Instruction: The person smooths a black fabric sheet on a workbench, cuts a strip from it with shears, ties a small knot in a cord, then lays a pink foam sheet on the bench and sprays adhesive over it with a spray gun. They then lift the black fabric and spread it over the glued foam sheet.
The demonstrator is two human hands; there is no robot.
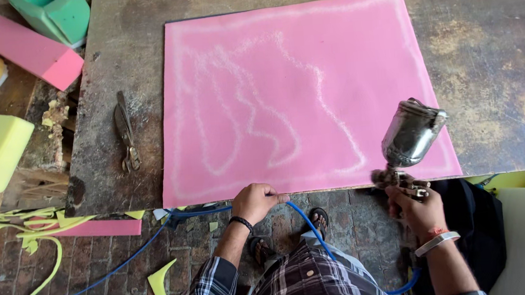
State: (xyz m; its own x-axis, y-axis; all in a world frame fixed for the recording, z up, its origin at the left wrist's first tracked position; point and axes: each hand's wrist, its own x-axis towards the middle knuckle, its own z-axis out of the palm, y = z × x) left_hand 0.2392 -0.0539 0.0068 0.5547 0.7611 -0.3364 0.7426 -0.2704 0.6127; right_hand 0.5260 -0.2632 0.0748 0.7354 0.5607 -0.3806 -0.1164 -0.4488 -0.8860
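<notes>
From above, a pink sheet lies flat on the worn table, streaked with whitish lines. The right hand is clenched around a spray gun at the sheet's near right corner. The left hand grips the blue hose at the table edge. Shears lie left of the sheet.
</notes>
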